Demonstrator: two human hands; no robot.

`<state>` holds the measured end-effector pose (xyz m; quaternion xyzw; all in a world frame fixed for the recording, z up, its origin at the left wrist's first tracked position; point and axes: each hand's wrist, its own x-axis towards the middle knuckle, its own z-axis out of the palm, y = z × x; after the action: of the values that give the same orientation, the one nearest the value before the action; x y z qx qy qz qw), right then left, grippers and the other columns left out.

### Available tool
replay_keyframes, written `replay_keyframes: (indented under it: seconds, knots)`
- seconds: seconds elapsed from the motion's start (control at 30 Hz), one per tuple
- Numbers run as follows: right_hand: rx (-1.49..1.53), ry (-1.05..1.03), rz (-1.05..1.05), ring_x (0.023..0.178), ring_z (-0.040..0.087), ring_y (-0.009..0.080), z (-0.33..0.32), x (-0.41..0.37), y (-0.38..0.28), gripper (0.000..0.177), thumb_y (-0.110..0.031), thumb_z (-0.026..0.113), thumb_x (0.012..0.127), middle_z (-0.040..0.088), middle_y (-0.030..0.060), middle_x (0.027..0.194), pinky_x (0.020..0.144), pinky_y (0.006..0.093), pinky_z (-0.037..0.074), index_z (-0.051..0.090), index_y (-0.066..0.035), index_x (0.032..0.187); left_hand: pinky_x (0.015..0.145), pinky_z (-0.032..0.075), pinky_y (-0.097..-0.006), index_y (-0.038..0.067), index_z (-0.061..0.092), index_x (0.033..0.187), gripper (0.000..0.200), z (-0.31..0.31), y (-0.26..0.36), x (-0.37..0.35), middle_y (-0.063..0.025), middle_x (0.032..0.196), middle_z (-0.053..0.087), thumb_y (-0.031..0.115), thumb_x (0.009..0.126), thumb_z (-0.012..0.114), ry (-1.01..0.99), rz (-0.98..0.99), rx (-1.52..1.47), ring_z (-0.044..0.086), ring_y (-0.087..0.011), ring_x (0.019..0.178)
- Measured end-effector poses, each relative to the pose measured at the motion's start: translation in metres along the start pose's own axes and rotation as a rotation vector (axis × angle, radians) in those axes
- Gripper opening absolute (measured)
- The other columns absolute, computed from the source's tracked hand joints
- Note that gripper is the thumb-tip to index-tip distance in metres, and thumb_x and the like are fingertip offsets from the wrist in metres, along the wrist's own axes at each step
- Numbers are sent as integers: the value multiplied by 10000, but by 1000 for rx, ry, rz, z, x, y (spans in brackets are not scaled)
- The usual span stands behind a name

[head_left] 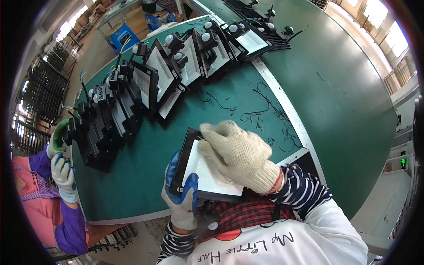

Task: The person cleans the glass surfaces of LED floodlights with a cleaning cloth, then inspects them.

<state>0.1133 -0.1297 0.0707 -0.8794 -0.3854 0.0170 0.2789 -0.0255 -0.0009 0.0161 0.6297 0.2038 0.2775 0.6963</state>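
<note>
A black-framed floodlight [204, 176] with a white panel of small LEDs lies tilted near the table's front edge. My left hand [180, 192], in a white and blue coated glove, grips its left side, thumb over the frame. Over the upper part of the panel is my right hand [234, 154], in a cream knitted glove; its fingers are bent together near the frame's top edge. Whether they hold something small is hidden. A round sensor [213, 225] shows below the lamp, against my clothing.
More floodlights [160, 73] stand in a curved row across the green table [221, 104]. Black wire scraps [265, 106] lie near a metal strip [287, 108]. At the left, a co-worker's gloved hands [64, 172] are beside the row. A blue stool [122, 37] stands behind.
</note>
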Motion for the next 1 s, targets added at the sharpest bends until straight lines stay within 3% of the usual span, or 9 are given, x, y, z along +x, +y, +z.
replay_keyframes:
  seconds: [0.07,0.27,0.43,0.5,0.67,0.77,0.87,0.9,1.0]
  knots:
    - [-11,34,-50,734,706,323,-3,1,-3,392,-407,594,984,666,135,1033,627,425,580,622,-136,1265,928,525,-295,-89,486,1421,562,-5,-10,-1,-157,1371,584,28,906,675,-21,139,54,613,-173,1128]
    - [-55,-27,27,717,700,310,-6,-15,-3,376,-356,620,964,677,122,1048,610,404,571,644,-149,1278,984,476,-293,-78,493,1427,558,-4,5,-7,-145,1375,587,60,908,644,-23,-31,8,595,-185,1184]
    - [-36,43,-61,741,701,308,-8,4,-17,371,-348,638,947,673,116,1048,618,400,571,647,-165,1270,960,482,-277,-79,478,1440,561,-3,0,-6,-134,1343,600,38,912,625,-33,128,108,601,-161,1144]
    - [-89,-48,46,736,705,304,-10,-17,-11,354,-356,644,950,672,112,1061,618,401,573,667,-168,1249,955,486,-277,-80,478,1439,560,-5,-5,-8,-135,1333,602,32,910,622,-6,102,25,604,-157,1132]
    - [-24,3,25,707,691,349,-13,-5,-18,336,-364,556,986,639,133,965,619,466,572,619,-133,1221,964,496,-304,-90,469,1440,573,-4,2,-11,-152,1354,591,27,900,618,-28,66,119,619,-183,1127]
    - [49,100,-117,737,697,323,-12,12,-25,328,-336,571,993,646,134,931,663,431,576,657,-108,1213,1001,472,-325,-103,466,1434,587,-6,5,-11,-163,1342,596,23,894,660,-48,239,245,596,-206,1167]
    - [471,150,-81,756,706,286,-7,-2,10,359,-316,638,970,670,140,949,686,379,573,685,-82,1238,994,472,-320,-101,483,1418,552,-9,-1,-10,-170,1337,594,40,901,616,63,193,29,590,-217,1177]
    - [418,265,-15,787,714,255,-7,-10,24,382,-286,688,948,689,163,988,711,341,567,692,-58,1254,994,471,-319,-101,483,1416,545,-10,-5,-11,-171,1337,593,45,906,604,113,180,-44,589,-218,1178]
    - [285,159,351,840,718,272,-16,-47,42,373,-280,683,946,693,189,1030,739,353,569,688,-63,1250,1050,453,-348,-110,474,1404,495,-23,-24,-16,-218,1465,484,184,1010,539,162,253,179,565,-264,1259]
